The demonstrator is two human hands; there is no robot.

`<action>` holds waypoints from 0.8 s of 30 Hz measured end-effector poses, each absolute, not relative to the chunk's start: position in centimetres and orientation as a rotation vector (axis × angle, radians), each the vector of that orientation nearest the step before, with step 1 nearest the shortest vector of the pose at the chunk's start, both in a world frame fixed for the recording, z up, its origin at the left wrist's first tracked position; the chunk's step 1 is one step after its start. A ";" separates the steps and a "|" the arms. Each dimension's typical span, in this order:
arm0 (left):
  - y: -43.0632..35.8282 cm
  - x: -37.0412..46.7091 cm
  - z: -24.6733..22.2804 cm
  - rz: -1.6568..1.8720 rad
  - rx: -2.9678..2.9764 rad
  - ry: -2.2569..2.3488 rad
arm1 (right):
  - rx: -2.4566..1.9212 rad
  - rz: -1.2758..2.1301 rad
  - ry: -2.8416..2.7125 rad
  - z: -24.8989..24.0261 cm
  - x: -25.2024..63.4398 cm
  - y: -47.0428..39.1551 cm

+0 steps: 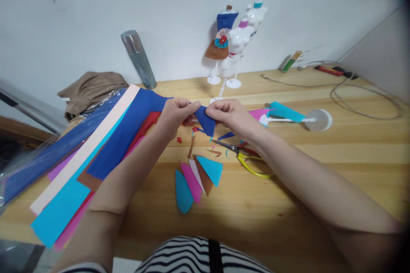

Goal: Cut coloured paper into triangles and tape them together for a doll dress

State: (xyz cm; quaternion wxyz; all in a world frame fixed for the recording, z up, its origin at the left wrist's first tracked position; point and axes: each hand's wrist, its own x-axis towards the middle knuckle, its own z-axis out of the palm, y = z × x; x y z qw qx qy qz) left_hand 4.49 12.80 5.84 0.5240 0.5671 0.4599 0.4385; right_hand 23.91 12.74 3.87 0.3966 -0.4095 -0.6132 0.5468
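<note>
A small dark blue paper piece [206, 123] is stretched between my two hands above the table. My left hand [178, 115] pinches its left edge, and my right hand [226, 113] grips its upper right corner between thumb and finger. Below them, a pair of scissors [250, 160] with yellow handles lies on the wood, partly covered by my right forearm. Nearer to me are several cut pieces in a fan, among them a light blue one [211, 169], a magenta one [191, 182] and a teal one [183, 192]. Tiny red flower shapes [179, 140] and scraps lie close by.
Coloured sheets [64, 209] are piled at left under my left arm. A metal flask [139, 59] and a brown cloth [92, 89] are behind them. Small white mannequins [240, 38] stand at the back; another stand [317, 120] lies at right. A cable [336, 89] loops at far right.
</note>
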 end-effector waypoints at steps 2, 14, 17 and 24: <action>12.9 4.2 6.4 0.898 1.443 1.148 | -1.047 1.468 -1.688 4.4 24.5 12.7; 12.9 2.5 8.6 0.452 1.879 1.178 | -1.140 1.583 -2.167 5.2 25.4 12.1; 12.3 2.6 9.4 0.394 1.919 1.222 | -1.239 1.546 -2.177 5.1 25.9 11.8; 11.5 2.5 10.3 0.417 1.952 1.256 | -1.335 1.662 -2.058 2.6 26.9 9.8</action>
